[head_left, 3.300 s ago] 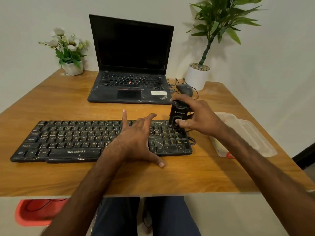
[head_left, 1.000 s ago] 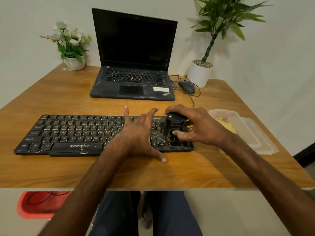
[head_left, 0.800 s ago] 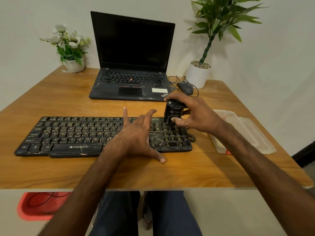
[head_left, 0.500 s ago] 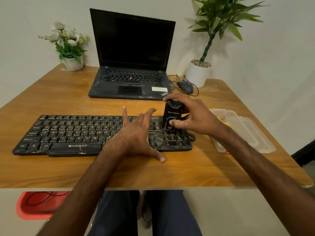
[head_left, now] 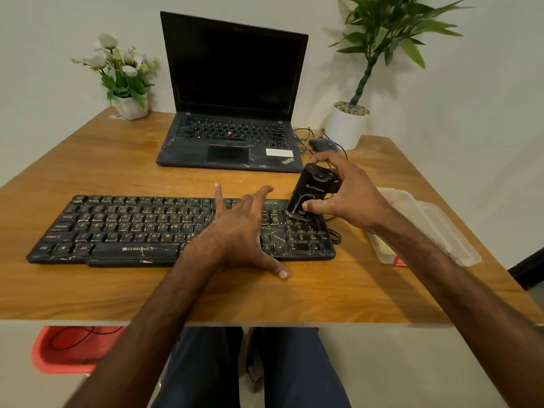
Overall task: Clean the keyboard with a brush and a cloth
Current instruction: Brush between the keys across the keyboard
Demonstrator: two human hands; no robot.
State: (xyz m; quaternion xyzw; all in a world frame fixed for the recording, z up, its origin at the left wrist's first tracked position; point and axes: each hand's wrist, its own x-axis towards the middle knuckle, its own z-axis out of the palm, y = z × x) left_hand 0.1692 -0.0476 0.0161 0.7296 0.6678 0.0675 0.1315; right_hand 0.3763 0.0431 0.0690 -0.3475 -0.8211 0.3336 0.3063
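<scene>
A black, dusty keyboard (head_left: 123, 228) lies across the wooden table (head_left: 309, 293). My left hand (head_left: 241, 231) rests flat on its right half, fingers spread, thumb on the table in front. My right hand (head_left: 350, 195) grips a black block-shaped brush (head_left: 309, 192), tilted, with its bristles on the top rows of the number pad. A bit of yellow cloth (head_left: 382, 250) shows inside the plastic container at the right.
A clear plastic container (head_left: 435, 231) with its lid sits at the right edge. Behind the keyboard stand an open black laptop (head_left: 232, 92), a mouse (head_left: 322, 144) with cable, a white flower pot (head_left: 129, 104) and a potted plant (head_left: 348, 125). A red bin (head_left: 61, 348) is under the table.
My right hand has stroked the brush back and forth over the number pad and now holds it at the far rows. My left hand has stayed in place.
</scene>
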